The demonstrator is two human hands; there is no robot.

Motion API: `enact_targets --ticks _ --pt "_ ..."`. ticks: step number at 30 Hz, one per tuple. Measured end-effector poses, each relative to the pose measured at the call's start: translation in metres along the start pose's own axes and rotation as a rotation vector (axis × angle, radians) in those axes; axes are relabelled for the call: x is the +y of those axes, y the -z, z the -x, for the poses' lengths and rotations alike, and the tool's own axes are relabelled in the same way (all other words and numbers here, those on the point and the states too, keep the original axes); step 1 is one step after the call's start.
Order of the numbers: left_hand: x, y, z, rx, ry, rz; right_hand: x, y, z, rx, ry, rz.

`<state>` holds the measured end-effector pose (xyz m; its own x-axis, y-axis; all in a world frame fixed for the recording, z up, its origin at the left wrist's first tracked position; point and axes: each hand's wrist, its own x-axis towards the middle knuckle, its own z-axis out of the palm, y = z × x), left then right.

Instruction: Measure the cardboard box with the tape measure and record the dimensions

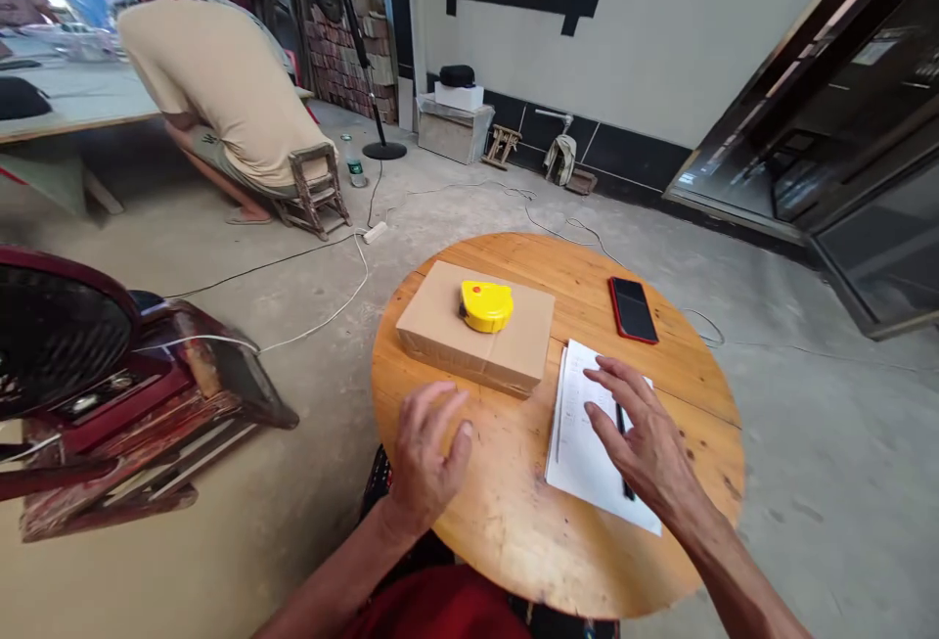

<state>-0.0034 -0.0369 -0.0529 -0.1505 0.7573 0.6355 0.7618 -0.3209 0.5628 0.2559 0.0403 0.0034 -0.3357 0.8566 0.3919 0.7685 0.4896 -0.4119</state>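
My left hand (429,453) hovers over the near left side of a round wooden table (506,522), fingers apart and holding nothing. Just beyond it lies a closed brown cardboard box (440,311), with a yellow tape measure (487,306) on its top. My right hand (642,433) is above a stack of white paper (576,443) with handwriting on it, its fingers spread and nothing in its grasp. Partly hidden beneath that hand, a black pen (628,490) rests on the paper.
A phone with a red edge (633,309) lies at the table's far right. Cables (344,316) run across the floor to a white power strip (375,233). A red fan (66,345) stands at left. Beyond, a person (220,81) sits bent forward on a small chair (317,191).
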Motion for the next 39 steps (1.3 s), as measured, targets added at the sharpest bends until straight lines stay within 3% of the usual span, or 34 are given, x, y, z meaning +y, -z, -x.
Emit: enact_targets --ticks 3,6,9,11,14,17,20,22,26,29,34,37,39 --pt "-0.032 0.016 -0.027 0.108 0.197 0.009 -0.038 -0.011 -0.050 -0.009 0.069 -0.084" --pt "-0.055 0.020 -0.052 0.131 0.417 0.157 -0.071 -0.032 -0.101 -0.105 0.114 -0.048" --pt "-0.069 0.017 -0.073 0.065 0.575 0.352 -0.090 -0.050 -0.137 -0.223 0.105 0.043" --pt "-0.074 0.014 -0.084 -0.030 0.649 0.476 -0.094 -0.055 -0.145 -0.256 0.074 0.012" --pt "-0.073 0.015 -0.096 -0.156 0.671 0.589 -0.090 -0.048 -0.133 -0.184 -0.148 -0.292" --pt "-0.066 0.022 -0.095 -0.179 0.646 0.640 -0.081 -0.031 -0.100 0.058 -0.361 -0.764" --pt "-0.060 0.030 -0.074 -0.131 0.643 0.601 -0.076 -0.015 -0.062 0.376 -0.526 -1.122" --pt "-0.058 0.033 -0.047 -0.109 0.661 0.555 -0.075 -0.009 -0.037 0.487 -0.663 -1.257" --pt "-0.063 0.033 0.014 -0.066 0.691 0.464 -0.078 -0.011 0.004 0.550 -0.865 -1.381" --pt "-0.064 0.032 0.040 -0.086 0.675 0.432 -0.081 -0.019 0.026 0.616 -0.940 -1.409" --pt "-0.060 0.023 0.037 -0.127 0.644 0.459 -0.080 -0.029 0.033 0.651 -0.968 -1.418" --pt "-0.057 0.018 0.026 -0.159 0.643 0.461 -0.076 -0.026 0.028 0.648 -0.950 -1.425" --pt "-0.053 0.020 0.023 -0.119 0.632 0.395 -0.072 -0.020 0.032 0.619 -0.913 -1.435"
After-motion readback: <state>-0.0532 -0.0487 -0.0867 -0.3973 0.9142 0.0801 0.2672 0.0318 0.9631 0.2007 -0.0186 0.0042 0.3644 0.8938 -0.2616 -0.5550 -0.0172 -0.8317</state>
